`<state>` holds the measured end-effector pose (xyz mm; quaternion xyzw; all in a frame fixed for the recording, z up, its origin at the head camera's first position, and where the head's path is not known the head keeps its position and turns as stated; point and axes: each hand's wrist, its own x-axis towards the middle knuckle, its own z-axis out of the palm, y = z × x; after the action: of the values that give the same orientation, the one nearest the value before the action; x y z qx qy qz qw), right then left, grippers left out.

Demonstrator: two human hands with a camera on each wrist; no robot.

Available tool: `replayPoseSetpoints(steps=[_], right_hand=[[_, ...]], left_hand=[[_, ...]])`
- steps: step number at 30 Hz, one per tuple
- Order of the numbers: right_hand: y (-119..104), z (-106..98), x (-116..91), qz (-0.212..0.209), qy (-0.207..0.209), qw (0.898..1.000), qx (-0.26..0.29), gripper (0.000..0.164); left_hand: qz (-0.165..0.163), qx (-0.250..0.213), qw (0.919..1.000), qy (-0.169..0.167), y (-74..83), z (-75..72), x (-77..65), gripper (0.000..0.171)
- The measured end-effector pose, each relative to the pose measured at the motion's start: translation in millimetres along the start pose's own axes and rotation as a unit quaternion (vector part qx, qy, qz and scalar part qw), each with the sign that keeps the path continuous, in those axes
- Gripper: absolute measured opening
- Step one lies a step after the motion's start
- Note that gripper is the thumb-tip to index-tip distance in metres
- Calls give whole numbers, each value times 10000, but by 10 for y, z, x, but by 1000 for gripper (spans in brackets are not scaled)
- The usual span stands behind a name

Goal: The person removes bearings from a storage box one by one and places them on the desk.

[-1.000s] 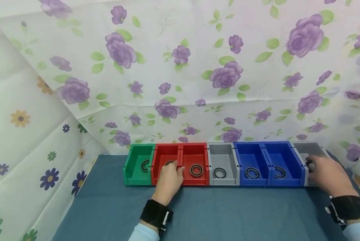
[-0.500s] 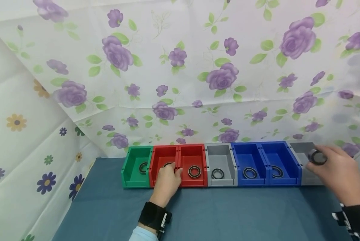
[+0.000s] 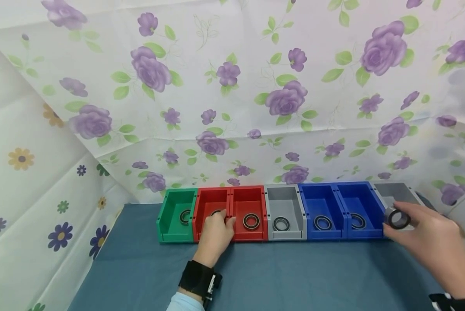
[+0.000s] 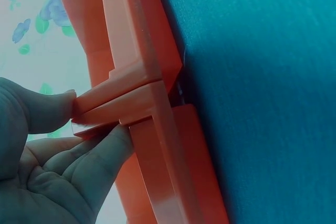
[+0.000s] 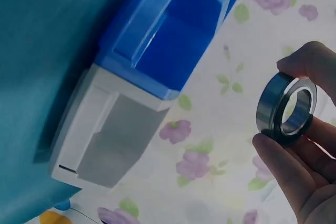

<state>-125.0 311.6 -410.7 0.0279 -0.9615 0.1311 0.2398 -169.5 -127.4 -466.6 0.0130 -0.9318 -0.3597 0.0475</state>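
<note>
Pinching bearing ring in right hand, with thumb and fingertips clamped on outer rim, near end grey bin but apart from it. Best to grip rim only, squeeze lightly, steer wide of bin walls. With left hand, apparently pinching double wall beside left red bin; better to brace gently than tug. Can't see most of second ring inside, blocked by left hand. Can't identify pale glint by left fingertips. Losing right wristband at frame edge.
</note>
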Motion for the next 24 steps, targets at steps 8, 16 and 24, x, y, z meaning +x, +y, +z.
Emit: replayPoseSetpoints(steps=[8,16,24], right_hand=[[38,117,-133,-32,-593,9982,73,60],[142,323,-272,149,-1474,9890,60,56],[166,472,-311,305,-2221,9744,149,63]], left_hand=[[-8,66,10000,3,-6,-2,-1,50],[7,5,10000,-55,-13,12,-8,47],[-32,41,10000,12,1,7,-2,47]])
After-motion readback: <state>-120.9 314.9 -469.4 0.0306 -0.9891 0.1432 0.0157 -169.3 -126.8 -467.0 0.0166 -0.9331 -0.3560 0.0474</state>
